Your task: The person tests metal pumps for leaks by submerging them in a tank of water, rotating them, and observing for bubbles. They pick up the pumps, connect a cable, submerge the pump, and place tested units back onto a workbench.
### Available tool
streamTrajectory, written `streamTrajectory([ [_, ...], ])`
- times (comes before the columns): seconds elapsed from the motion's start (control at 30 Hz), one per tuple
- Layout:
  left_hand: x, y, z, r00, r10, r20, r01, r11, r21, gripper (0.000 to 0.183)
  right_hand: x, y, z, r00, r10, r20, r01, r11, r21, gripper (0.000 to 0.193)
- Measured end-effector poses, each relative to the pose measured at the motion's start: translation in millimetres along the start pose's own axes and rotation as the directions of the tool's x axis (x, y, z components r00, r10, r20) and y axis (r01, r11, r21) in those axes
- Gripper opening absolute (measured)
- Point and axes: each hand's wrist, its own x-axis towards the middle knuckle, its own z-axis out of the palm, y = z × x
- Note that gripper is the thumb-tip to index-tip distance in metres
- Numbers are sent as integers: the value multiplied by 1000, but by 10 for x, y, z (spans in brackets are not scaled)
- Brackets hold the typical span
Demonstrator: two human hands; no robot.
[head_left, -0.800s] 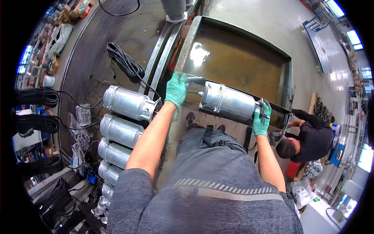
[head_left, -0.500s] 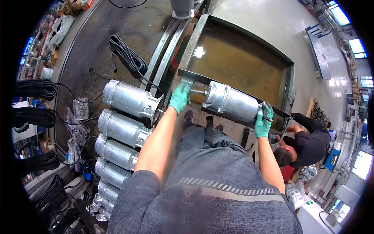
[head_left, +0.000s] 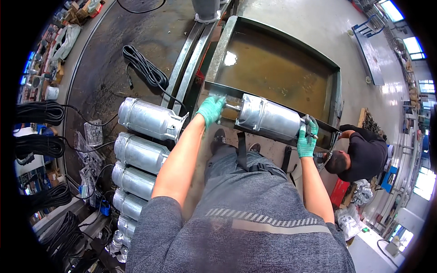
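A silver cylindrical motor (head_left: 269, 118) lies on its side along the near wall of a metal tank (head_left: 337, 91) of murky brown water. My left hand (head_left: 211, 110), in a green glove, is closed at the thin shaft (head_left: 233, 107) sticking out of the motor's left end. My right hand (head_left: 307, 139), gloved alike, grips the motor's right end, beside a small metal fitting (head_left: 314, 136). What lies under the motor is mostly hidden. Left of my left arm, several similar silver motors (head_left: 148, 119) lie in a row with black cables.
A coiled black cable (head_left: 144, 66) rests on the dark worktable (head_left: 102, 54). Two metal rails (head_left: 187, 59) run between table and tank. A co-worker (head_left: 364, 154) in dark clothes bends close by on the right. A flatbed cart (head_left: 369, 57) stands farther off on the floor.
The view has shifted slightly. My left hand's fingers have moved a little at the shaft, while the motor and right hand stay nearly in place. The co-worker has shifted upward in the picture.
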Motion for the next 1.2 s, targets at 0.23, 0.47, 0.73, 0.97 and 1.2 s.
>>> streamTrajectory([
  [0.23,-90,-20,-251,924,239,298,-337,877,343,50,-6,-4,5,1000,12,-12,-12,1000,6,33],
  [0.47,111,-274,-141,908,373,192,-415,734,538,60,14,-25,13,1000,11,-5,-11,1000,-25,32],
  [0.73,-2,-146,-171,918,353,179,-388,894,225,51,1,36,2,1000,17,4,-17,999,-47,34],
  [0.97,63,62,-82,981,115,159,-195,669,717,54,8,-42,26,999,49,-5,-49,998,27,37],
  [1.2,-23,161,-74,976,148,158,-213,518,829,62,-14,-30,-11,999,41,-6,-41,999,-31,37],
])
